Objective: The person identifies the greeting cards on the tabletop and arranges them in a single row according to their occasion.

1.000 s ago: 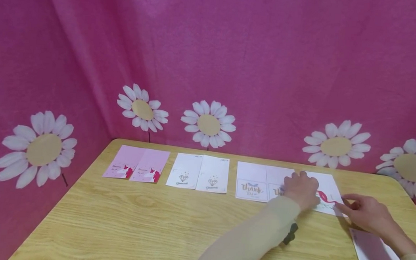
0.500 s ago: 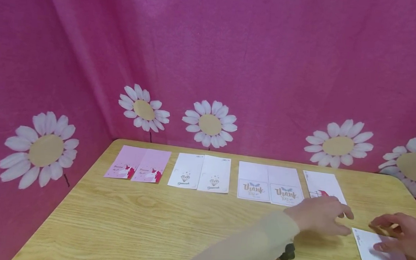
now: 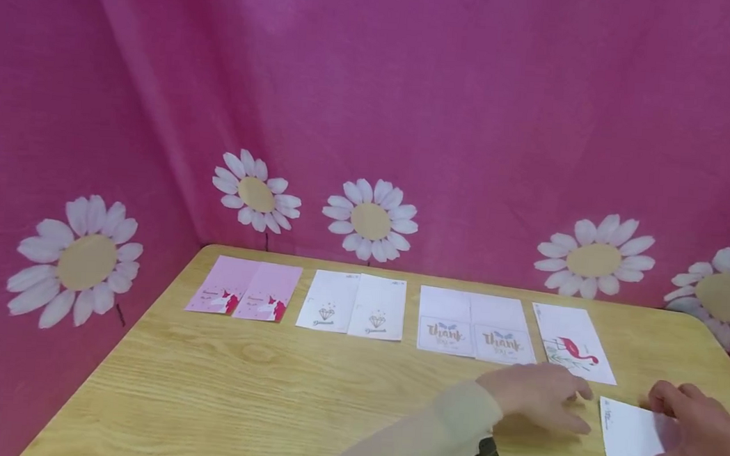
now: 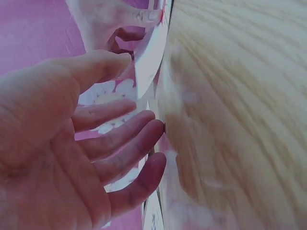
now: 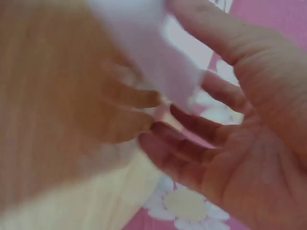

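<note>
At the right of the head view, my right hand pinches a white card with a red flamingo. Its thumb lies on the printed face and the fingers are at the far edge. The card tilts up off the wood in the right wrist view. My left hand hovers low over the table just left of that card, holding nothing. In the left wrist view the left hand's fingers are loosely spread. A matching flamingo card lies flat beyond the left hand.
Along the back of the wooden table lie pairs of cards: pink unicorn cards, white diamond cards and "Thank you" cards. A pink curtain with daisies hangs behind the table's back edge.
Both hands have come away from the back flamingo card, leaving it flat. The right hand has moved to the nearer flamingo card and shifted it slightly left; the left hand has drawn back toward the front.
</note>
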